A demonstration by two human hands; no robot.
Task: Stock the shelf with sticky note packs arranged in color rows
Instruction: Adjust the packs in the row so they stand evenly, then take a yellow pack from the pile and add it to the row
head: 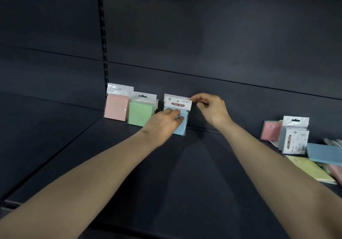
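A: Your blue pack (pixel 182 126) stands upright at the back edge of the shelf (pixel 148 164). It is a flat square pad in glossy clear wrap, with a white header card printed "STICKY NOTE".

B: Left of it you have the green pack (pixel 140 113), and by the back left corner the pink pack (pixel 116 109). Both are upright, just beside each other, against the matt dark back panel (pixel 203 35).

A: Smooth dark shelf runs from the blue pack rightward to the loose heap of packs (pixel 296 138) at the right edge. The front half gives your forearms room.

B: Your left hand (pixel 164 122) reaches in, its fingers laid nearly straight on the pad's face, pressing rather than gripping.

A: Your right hand (pixel 211 107), wrist bent, pinches the header card's top right corner between thumb and forefinger. The other fingers are curled.
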